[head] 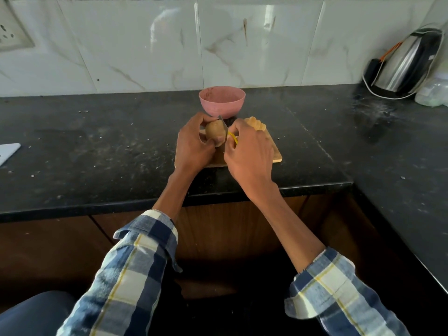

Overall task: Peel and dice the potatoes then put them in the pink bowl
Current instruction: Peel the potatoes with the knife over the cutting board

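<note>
1. The left hand (194,144) holds a brown potato (214,132) with its fingers curled round it. It holds the potato up over the wooden cutting board (275,151), so any skin that comes off will likely fall on the board and not on the counter.

2. The right hand (247,151) grips a small knife with a yellow handle (233,138). The fingers are wrapped tight round the handle. The thin blade points up and away, and it sits against the right side of the potato — this looks like peeling, not chopping.

3. The potato still has most of its skin on, so I think the job is only at the start for this one.

4. The two hands are very close, nearly touching. That keeps the knife steady, but the left thumb is near the blade, so a slip could hurt.

5. At the far end of the board lies a pale yellow lump (257,123). It may be a potato that is already peeled, but I cannot tell for sure.

6. The pink bowl (221,101) stands just behind the board, near both hands. It is put there so the cut bits can go in with a short reach. I can see nothing in it from here.

7. All of this sits on a dark counter (97,141) — dusty, with small crumbs. A steel kettle (404,64) stands far off in the right corner, out of the way.
</note>
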`<action>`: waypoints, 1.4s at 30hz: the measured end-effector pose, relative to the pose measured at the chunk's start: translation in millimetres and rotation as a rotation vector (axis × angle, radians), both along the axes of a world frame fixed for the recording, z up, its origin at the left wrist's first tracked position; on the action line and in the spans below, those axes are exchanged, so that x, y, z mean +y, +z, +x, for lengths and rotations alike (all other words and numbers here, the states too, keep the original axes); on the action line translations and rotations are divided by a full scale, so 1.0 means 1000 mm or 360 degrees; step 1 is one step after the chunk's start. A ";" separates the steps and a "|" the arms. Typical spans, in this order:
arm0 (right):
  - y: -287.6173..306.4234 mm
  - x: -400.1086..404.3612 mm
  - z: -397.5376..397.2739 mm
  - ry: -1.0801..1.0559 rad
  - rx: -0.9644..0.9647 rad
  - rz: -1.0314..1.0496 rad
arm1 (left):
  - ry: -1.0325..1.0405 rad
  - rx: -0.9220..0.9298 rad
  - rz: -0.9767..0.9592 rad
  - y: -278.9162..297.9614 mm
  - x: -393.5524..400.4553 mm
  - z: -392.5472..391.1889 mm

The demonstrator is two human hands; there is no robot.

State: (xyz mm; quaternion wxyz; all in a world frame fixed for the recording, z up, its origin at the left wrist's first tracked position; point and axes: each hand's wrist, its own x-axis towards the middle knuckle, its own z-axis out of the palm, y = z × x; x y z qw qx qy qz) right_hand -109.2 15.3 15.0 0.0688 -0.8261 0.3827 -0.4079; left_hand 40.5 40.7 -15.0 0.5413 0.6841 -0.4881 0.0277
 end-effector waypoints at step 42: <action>-0.032 0.007 0.002 0.0049 0.0071 0.0194 | -0.0014 0.0035 0.0003 0.000 0.000 0.001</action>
